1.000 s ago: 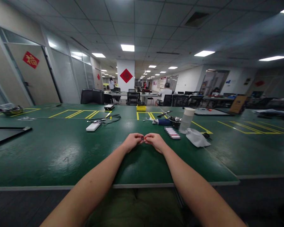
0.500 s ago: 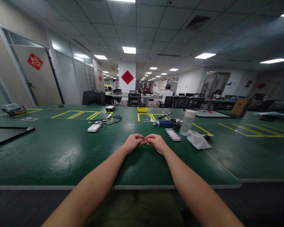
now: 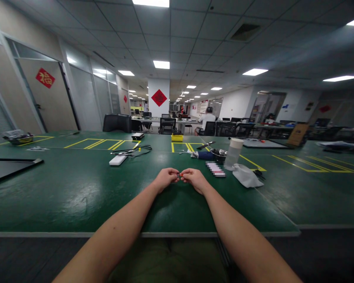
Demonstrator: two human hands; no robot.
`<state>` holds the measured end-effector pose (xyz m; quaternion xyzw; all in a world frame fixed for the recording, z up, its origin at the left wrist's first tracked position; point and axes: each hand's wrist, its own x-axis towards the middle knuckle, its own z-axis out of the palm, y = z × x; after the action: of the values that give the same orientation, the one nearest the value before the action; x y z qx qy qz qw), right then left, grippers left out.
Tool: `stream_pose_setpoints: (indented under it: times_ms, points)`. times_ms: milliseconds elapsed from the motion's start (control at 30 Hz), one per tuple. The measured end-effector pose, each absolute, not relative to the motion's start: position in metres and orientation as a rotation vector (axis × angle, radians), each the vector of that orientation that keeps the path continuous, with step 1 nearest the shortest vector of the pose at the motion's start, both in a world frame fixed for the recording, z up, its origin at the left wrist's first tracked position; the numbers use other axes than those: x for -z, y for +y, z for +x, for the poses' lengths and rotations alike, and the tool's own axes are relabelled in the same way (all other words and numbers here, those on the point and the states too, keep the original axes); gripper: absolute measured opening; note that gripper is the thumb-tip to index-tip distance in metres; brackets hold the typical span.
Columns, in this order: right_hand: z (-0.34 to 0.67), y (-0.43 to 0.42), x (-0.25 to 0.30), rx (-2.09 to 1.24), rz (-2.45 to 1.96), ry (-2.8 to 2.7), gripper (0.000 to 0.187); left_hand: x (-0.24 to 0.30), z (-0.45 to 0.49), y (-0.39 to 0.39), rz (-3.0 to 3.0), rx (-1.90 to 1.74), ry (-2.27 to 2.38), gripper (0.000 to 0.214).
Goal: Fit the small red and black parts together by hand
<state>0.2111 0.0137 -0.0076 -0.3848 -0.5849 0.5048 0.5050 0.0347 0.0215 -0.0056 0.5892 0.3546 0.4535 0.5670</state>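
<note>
My left hand (image 3: 166,178) and my right hand (image 3: 195,179) meet fingertip to fingertip above the middle of the green table (image 3: 100,196). Between the left thumb and fingers is a small dark piece (image 3: 178,175), mostly hidden. A tiny orange-red bit (image 3: 181,174) shows at the right fingertips. Both hands are closed in a pinch. What these small pieces are, and whether they are joined, I cannot make out.
Right of my hands are a blurred-out pinkish item (image 3: 215,169), a clear bottle with a white lid (image 3: 234,155), a white pouch (image 3: 247,175) and a metal bowl (image 3: 219,154). A white power bank (image 3: 118,159) and black cable (image 3: 132,151) lie to the left.
The fingertips of both hands have shifted slightly around the small pieces, and less of the dark piece shows. The view has tilted very slightly. Otherwise the table looks the same.
</note>
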Motion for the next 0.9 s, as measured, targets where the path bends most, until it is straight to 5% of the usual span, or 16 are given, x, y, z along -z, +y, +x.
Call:
stream_pose_setpoints:
  times_ms: [900]
  points:
    - [0.2107, 0.0115, 0.008, -1.286, -0.897, -1.41, 0.019, 0.0006, 0.0347, 0.0145, 1.425, -1.019, 0.858, 0.018]
